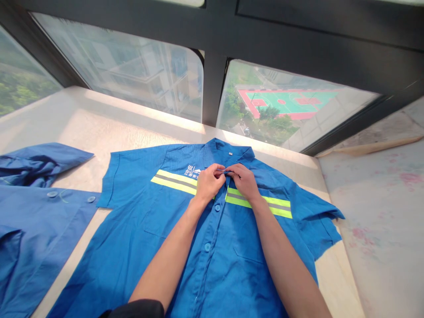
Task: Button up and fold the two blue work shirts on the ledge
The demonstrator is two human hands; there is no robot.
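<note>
A blue short-sleeved work shirt (132,247) lies spread face up, its collar toward the window. Yellow and grey reflective bands cross the chest, with white lettering above the one on the left. My left hand (209,182) pinches the shirt's front edge just below the collar. Right beside it, my right hand (243,179) pinches the other front edge, and the fingertips of both nearly meet. Whatever button sits between the fingers is hidden. Two blue buttons show lower on the placket, below my hands.
Another blue garment (39,221) with buttons lies at the left, close to the shirt's sleeve. Both rest on a pale sill-like surface (86,110) under dark-framed windows (213,88). A flower-patterned wall (384,212) bounds the right side.
</note>
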